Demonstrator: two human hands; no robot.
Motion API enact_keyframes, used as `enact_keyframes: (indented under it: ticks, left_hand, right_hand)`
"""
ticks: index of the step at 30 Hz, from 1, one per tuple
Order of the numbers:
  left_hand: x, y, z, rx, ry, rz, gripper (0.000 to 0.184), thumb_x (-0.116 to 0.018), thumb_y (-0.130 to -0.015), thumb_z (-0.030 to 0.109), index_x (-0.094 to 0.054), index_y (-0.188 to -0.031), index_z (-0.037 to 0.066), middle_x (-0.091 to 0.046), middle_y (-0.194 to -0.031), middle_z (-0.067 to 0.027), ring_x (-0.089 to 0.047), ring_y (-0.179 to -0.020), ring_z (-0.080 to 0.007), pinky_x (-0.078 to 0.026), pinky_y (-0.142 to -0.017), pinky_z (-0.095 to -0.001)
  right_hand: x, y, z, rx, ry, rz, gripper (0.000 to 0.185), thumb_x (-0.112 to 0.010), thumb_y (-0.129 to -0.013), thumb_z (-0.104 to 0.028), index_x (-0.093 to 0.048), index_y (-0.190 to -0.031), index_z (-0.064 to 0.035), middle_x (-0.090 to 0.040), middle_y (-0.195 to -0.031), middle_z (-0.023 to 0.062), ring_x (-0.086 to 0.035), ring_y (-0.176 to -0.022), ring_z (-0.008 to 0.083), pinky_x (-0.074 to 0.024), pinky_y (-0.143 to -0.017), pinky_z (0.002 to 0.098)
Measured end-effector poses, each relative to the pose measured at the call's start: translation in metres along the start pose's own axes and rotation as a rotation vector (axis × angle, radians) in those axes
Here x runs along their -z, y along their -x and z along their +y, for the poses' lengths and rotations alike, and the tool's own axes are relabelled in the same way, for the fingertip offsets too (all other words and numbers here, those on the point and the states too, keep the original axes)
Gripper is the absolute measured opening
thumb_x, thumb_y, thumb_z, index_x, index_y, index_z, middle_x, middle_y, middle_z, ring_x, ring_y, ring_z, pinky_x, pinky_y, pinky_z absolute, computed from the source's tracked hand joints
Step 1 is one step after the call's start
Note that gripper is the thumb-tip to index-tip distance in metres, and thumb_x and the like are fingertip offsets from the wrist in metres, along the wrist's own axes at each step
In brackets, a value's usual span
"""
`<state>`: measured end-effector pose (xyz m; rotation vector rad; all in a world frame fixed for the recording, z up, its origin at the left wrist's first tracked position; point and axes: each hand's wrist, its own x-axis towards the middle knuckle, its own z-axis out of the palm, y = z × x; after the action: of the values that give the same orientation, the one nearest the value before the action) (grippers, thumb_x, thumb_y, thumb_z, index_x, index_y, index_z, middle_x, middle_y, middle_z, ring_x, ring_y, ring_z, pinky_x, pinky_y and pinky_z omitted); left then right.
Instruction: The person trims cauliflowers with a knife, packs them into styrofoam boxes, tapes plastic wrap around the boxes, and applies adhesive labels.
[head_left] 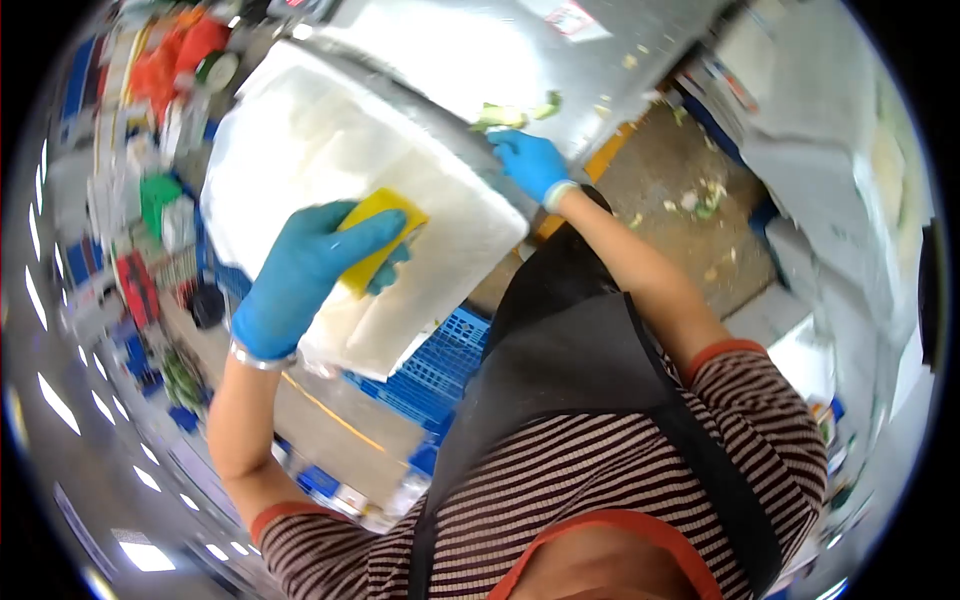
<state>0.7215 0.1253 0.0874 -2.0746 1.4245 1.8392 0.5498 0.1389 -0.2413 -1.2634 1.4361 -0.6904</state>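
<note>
The desk (660,35) at the frame's top looks like smooth metal, glaring where light strikes. White sheeting (270,130) at upper left appears to be thin plastic, wrinkled and softly shiny. The yellow block (364,222) looks matt; blue gloves (285,282), rubbery with a faint sheen. Lower down: moulded plastic crate (425,365), smooth dark apron (560,365), ribbed-looking cloth shirt (560,470).
</note>
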Motion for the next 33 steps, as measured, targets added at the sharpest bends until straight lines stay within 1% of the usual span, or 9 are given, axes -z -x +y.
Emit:
enact_keyframes:
  ticks: [6, 8, 11, 14, 16, 22, 28, 32, 33]
  left_hand:
    - [0.047, 0.042, 0.001, -0.046, 0.029, -0.003, 0.046, -0.071, -0.086, 0.037, -0.068, -0.102, -0.005, -0.07, -0.081, -0.0086, -0.065, -0.068, -0.0104, -0.053, -0.063, -0.0227]
    - [0.073, 0.09, -0.014, -0.007, -0.145, 0.092, 0.046, -0.074, -0.082, 0.037, -0.068, -0.1, -0.006, -0.07, -0.079, -0.0097, -0.067, -0.062, -0.0122, -0.054, -0.059, -0.0226]
    - [0.112, 0.16, -0.086, 0.051, -0.033, 0.137, 0.038, -0.082, -0.072, 0.022, -0.066, -0.09, -0.008, -0.068, -0.07, -0.014, -0.064, -0.048, -0.0142, -0.051, -0.044, -0.0233]
    - [0.143, 0.221, -0.192, 0.078, 0.193, 0.168, 0.03, -0.083, -0.067, 0.011, -0.067, -0.083, -0.007, -0.066, -0.064, -0.0136, -0.063, -0.046, -0.0157, -0.05, -0.042, -0.0252]
    - [0.159, 0.225, -0.28, 0.144, -0.019, 0.091, 0.04, -0.079, -0.077, 0.037, -0.072, -0.089, -0.001, -0.066, -0.065, -0.0072, -0.062, -0.056, -0.0123, -0.051, -0.061, -0.0263]
    - [0.123, 0.055, -0.561, -0.22, -0.005, 0.089, 0.058, -0.064, -0.084, 0.056, -0.072, -0.084, -0.001, -0.066, -0.074, -0.0124, -0.061, -0.066, -0.0167, -0.049, -0.062, -0.0308]
    - [0.08, -0.082, -0.606, -0.514, -0.289, 0.266, 0.062, -0.069, -0.075, 0.064, -0.067, -0.069, 0.003, -0.065, -0.067, -0.0157, -0.061, -0.06, -0.03, -0.049, -0.059, -0.0384]
    - [0.076, -0.077, -0.594, -0.434, -0.051, 0.289, 0.057, -0.073, -0.072, 0.057, -0.065, -0.065, 0.001, -0.06, -0.062, -0.0168, -0.057, -0.057, -0.0283, -0.048, -0.059, -0.0378]
    - [0.078, -0.07, -0.589, -0.377, -0.101, 0.226, 0.047, -0.075, -0.076, 0.047, -0.065, -0.07, 0.001, -0.062, -0.065, -0.0152, -0.058, -0.058, -0.0249, -0.047, -0.058, -0.0378]
  right_hand:
    - [-0.004, 0.026, 0.068, 0.065, 0.053, -0.257, 0.04, -0.049, -0.095, -0.025, -0.06, -0.128, -0.0052, -0.071, -0.103, 0.0153, -0.069, -0.088, 0.0221, -0.0527, -0.08, 0.034]
    - [0.016, 0.027, 0.054, -0.37, -0.279, -0.321, 0.042, -0.049, -0.096, -0.025, -0.056, -0.131, -0.0038, -0.07, -0.104, 0.0127, -0.069, -0.083, 0.0209, -0.0535, -0.075, 0.0322]
    - [0.044, 0.011, 0.041, -0.366, -0.336, -0.195, 0.038, -0.048, -0.099, -0.025, -0.055, -0.132, -0.0069, -0.07, -0.099, 0.0133, -0.068, -0.072, 0.0193, -0.0525, -0.062, 0.0272]
    - [0.064, 0.004, 0.025, -0.261, -0.197, -0.017, 0.035, -0.048, -0.1, -0.025, -0.058, -0.129, -0.0084, -0.07, -0.091, 0.0127, -0.063, -0.061, 0.0149, -0.0487, -0.053, 0.0234]
    - [0.063, 0.021, 0.003, -0.166, -0.13, 0.131, 0.034, -0.049, -0.1, -0.026, -0.061, -0.127, -0.0091, -0.068, -0.082, 0.0095, -0.055, -0.053, 0.0107, -0.0455, -0.05, 0.0238]
    - [-0.033, 0.164, -0.143, -0.032, -0.131, 0.402, 0.04, -0.047, -0.102, -0.03, -0.059, -0.131, -0.0059, -0.055, -0.069, -0.0001, -0.042, -0.052, 0.0054, -0.0376, -0.05, 0.021]
    - [-0.181, 0.279, -0.285, -0.054, 0.043, 0.126, 0.038, -0.048, -0.101, -0.023, -0.052, -0.133, -0.0026, -0.052, -0.076, -0.0028, -0.042, -0.054, 0.0051, -0.0387, -0.053, 0.0191]
    - [-0.294, 0.293, -0.305, -0.404, -0.122, -0.64, 0.035, -0.058, -0.095, -0.012, -0.054, -0.13, -0.0069, -0.056, -0.084, -0.0018, -0.05, -0.062, 0.0053, -0.0446, -0.057, 0.0227]
    - [-0.334, 0.288, -0.29, -0.205, -0.057, -0.775, 0.036, -0.057, -0.096, -0.016, -0.052, -0.131, -0.0078, -0.059, -0.085, 0.001, -0.053, -0.062, 0.0064, -0.0469, -0.06, 0.0246]
